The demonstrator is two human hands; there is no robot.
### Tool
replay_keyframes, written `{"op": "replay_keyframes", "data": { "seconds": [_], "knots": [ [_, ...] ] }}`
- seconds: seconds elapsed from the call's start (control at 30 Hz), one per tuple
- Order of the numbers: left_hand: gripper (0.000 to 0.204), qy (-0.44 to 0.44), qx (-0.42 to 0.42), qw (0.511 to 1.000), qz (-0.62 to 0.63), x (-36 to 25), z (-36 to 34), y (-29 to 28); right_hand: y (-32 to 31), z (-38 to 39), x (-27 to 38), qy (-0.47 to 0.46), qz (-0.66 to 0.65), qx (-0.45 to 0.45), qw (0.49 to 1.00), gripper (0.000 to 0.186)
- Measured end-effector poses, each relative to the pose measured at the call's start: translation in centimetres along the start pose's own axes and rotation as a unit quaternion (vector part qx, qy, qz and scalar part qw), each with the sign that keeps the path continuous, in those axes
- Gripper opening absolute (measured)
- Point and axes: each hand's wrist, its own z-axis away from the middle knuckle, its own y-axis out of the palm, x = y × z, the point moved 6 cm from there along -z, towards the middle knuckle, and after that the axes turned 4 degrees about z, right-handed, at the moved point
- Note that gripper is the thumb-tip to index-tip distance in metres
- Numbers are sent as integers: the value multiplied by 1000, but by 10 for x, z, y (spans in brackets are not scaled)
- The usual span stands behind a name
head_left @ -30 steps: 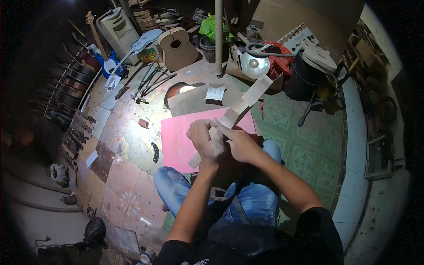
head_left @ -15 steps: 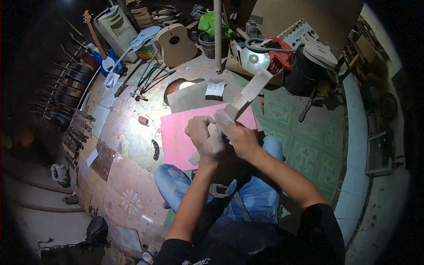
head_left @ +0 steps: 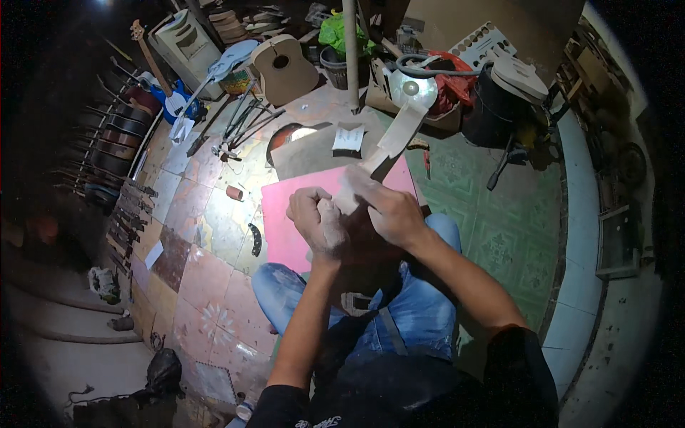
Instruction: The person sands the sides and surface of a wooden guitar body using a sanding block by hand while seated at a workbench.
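A pale wooden guitar neck [head_left: 399,132] slants up and to the right from between my hands, its wider end farthest away. My left hand [head_left: 320,225] is closed around its near end, thumb uppermost and dusty. Farther along, my right hand [head_left: 394,214] curls its fingers over the wood. Those fingertips are smeared by motion, and whatever lies under them is hidden. Both hands are above a pink board [head_left: 282,228] in front of my lap. Beyond it lies a brown sheet [head_left: 303,155] with a white printed paper [head_left: 348,139] on top.
A dark curved piece [head_left: 255,240] and a reddish cylinder [head_left: 234,193] lie on the tiles at left. Clamps [head_left: 246,118], a guitar body [head_left: 284,68] and a blue guitar [head_left: 171,103] stand farther back. A pole [head_left: 351,64] rises ahead; a black bin [head_left: 489,110] stands right.
The guitar neck's far end has shifted slightly left and away. My left hand has moved a little left, while my right hand has slid slightly along the wood.
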Motion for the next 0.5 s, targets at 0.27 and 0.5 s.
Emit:
{"op": "replay_keyframes", "data": {
  "seconds": [0.27,0.5],
  "knots": [
    [36,38,-20,999,-26,-9,2,-2,8,13,3,63,1,63,996,61],
    [35,42,-5,998,-44,-8,-1,1,20,11,-15,170,-197,179,949,61]
  ]
}}
